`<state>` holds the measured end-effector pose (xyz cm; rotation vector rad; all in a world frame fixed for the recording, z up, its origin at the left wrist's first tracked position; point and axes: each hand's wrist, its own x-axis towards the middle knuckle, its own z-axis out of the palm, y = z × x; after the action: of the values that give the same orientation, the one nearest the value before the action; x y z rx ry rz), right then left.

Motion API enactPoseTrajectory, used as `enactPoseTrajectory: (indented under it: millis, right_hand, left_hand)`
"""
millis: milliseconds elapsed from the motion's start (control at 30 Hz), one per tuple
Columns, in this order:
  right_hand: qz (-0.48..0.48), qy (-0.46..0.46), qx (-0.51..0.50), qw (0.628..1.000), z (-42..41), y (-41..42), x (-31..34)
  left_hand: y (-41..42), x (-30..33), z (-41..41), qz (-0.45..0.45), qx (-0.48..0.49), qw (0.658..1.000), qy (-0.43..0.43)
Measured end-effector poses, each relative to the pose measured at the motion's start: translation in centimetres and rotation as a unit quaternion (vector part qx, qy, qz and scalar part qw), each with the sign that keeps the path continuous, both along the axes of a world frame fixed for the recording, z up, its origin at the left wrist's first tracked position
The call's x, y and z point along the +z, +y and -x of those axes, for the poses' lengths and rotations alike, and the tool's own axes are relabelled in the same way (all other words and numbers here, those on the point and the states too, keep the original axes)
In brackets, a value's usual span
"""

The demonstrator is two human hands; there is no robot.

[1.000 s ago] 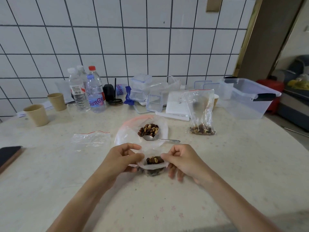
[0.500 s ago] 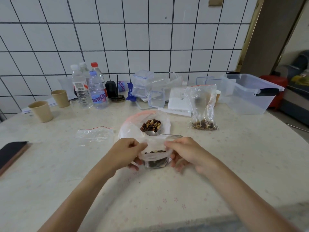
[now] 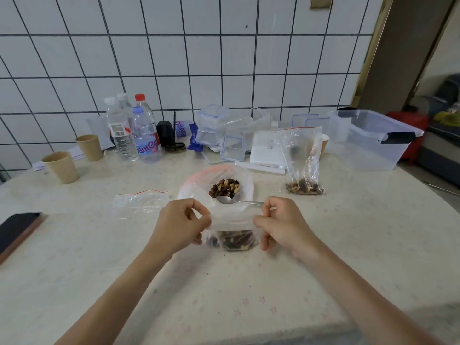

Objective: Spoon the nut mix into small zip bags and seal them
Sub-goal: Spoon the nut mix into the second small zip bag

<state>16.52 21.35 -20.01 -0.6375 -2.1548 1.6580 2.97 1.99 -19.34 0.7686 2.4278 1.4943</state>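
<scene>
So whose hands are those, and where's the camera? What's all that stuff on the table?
The camera sits on a person's head, looking down, so you see their own two hands. The left hand and right hand pinch the top corners of a small zip bag with nuts in its bottom. Behind it lies a big open bag of nut mix with a spoon resting in it. On the table there is also an empty zip bag, a standing bag with some nuts, paper cups, water bottles and a phone.

Both hands have drawn the small zip bag [image 3: 231,229] mouth flat, hiding the nuts seen earlier.
</scene>
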Motion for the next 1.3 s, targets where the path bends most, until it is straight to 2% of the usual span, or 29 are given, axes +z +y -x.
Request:
enactPoseTrajectory:
  millis: [67,100,133,167,233,267,333,467,600,767,833,900,967,1033,1067,1133,1167,1200,1300]
  right_hand:
    - [-0.093,-0.002,-0.025,0.995,0.4,-0.5,-0.3]
    - [-0.108,-0.006,-0.034,0.994,0.7,-0.6,-0.4]
    - [-0.104,-0.017,-0.040,0.994,0.8,-0.5,-0.4]
    - [-0.083,-0.035,-0.038,0.995,0.8,-0.3,-0.2]
    - [-0.001,-0.073,-0.018,0.997,0.5,0.2,0.2]
    - [0.046,-0.080,0.001,0.996,0.2,0.4,0.4]
    - [0.135,-0.065,0.048,0.987,-0.3,0.6,0.3]
    - [0.255,0.001,0.108,0.961,-1.0,1.4,-0.4]
    - [0.317,0.053,0.093,0.942,-0.9,1.7,-1.5]
    - [0.281,0.107,0.054,0.952,-0.5,1.7,-2.1]
    - [0.221,0.116,0.019,0.968,-0.5,1.3,-2.5]
    - [0.121,0.136,-0.024,0.983,-0.4,0.7,-3.2]
    - [-0.035,0.148,-0.055,0.987,-0.4,-0.2,-3.8]
    - [-0.199,0.142,-0.082,0.966,-0.3,-0.6,-4.6]
    - [-0.253,0.137,-0.093,0.953,-0.2,-0.8,-4.8]
    - [-0.266,0.141,-0.105,0.948,0.0,-1.0,-4.8]
    - [-0.236,0.144,-0.110,0.955,0.0,-0.9,-4.8]
    - [-0.186,0.143,-0.110,0.966,0.0,-0.7,-4.7]
    - [-0.005,0.143,-0.056,0.988,-0.1,-0.7,-4.3]
  left_hand:
    - [0.5,0.1,-0.5,0.084,0.017,0.983,0.163]
    - [0.8,0.2,-0.8,0.112,0.016,0.976,0.187]
    - [0.9,0.2,-0.8,0.124,0.007,0.978,0.166]
    - [1.0,0.3,-0.8,0.117,-0.003,0.988,0.104]
    - [0.9,0.6,-0.7,0.068,-0.025,0.993,-0.088]
    - [0.7,0.7,-0.6,0.038,-0.040,0.983,-0.175]
    - [0.3,0.6,-0.2,-0.010,-0.074,0.958,-0.277]
    - [-0.3,-0.4,0.5,-0.091,-0.146,0.919,-0.354]
    - [-0.3,-1.0,1.0,-0.152,-0.171,0.896,-0.381]
    - [0.1,-1.0,0.5,-0.180,-0.153,0.918,-0.318]
    - [-0.2,-1.2,0.5,-0.183,-0.128,0.932,-0.286]
    - [-0.1,-1.6,0.5,-0.175,-0.094,0.952,-0.232]
    - [0.3,-2.2,0.1,-0.145,-0.034,0.981,-0.123]
    - [1.3,-2.7,-0.7,-0.101,0.017,0.994,0.033]
    - [1.5,-3.0,-1.1,-0.081,0.030,0.990,0.108]
    - [1.6,-3.2,-1.5,-0.061,0.042,0.978,0.196]
    - [1.5,-3.3,-1.4,-0.067,0.045,0.980,0.183]
    - [1.4,-3.3,-1.3,-0.088,0.044,0.987,0.131]
    - [0.9,-3.1,-1.5,-0.159,-0.027,0.984,-0.074]
